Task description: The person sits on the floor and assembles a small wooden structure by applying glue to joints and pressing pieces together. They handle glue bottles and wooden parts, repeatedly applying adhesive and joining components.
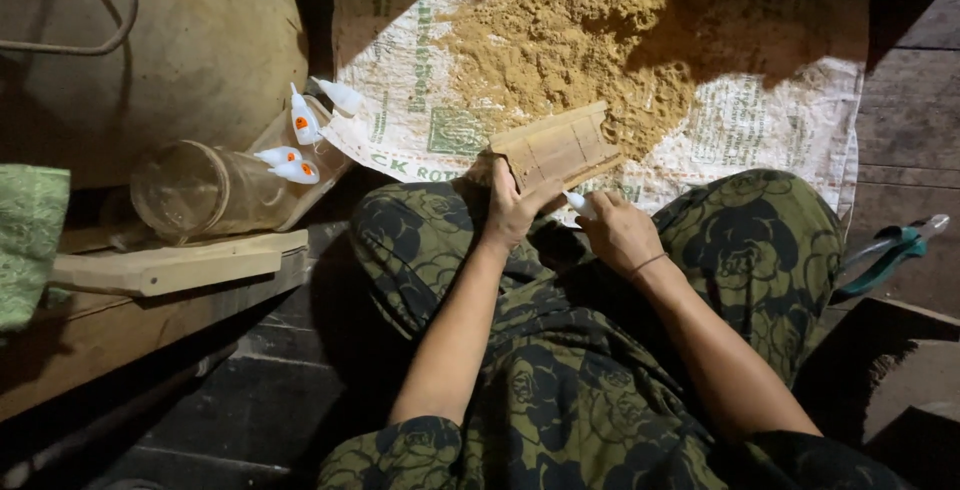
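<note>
Near the middle of the frame, the person's left hand [512, 208] holds a small flat wooden piece [556, 146] with dark lines marked on it; the fingers are closed around its lower left corner, with the thumb on the top face, and the piece is tilted up toward the right. Just right of it, the right hand [622, 234] pinches a small white glue bottle [579, 204] between the fingers, and its tip points at the lower edge of the wooden piece, very near or touching; it is not possible to tell which. Both hands are above the person's knees, which are covered by dark green trousers [760, 250] with a flower pattern. Behind the wooden piece, in the upper middle of the frame, a heap of sawdust [560, 45] lies on a white printed sack [770, 125] that is spread on the floor. At the left of the frame, several more white small bottles [300, 145] with orange labels lie together beside a clear glass jar [200, 190] that lies on its side. Below the jar there is a pale wooden block [170, 265]. At the right edge of the frame, pliers with green handles [890, 255] lie on the dark wooden floor, well apart from the hands.
</note>
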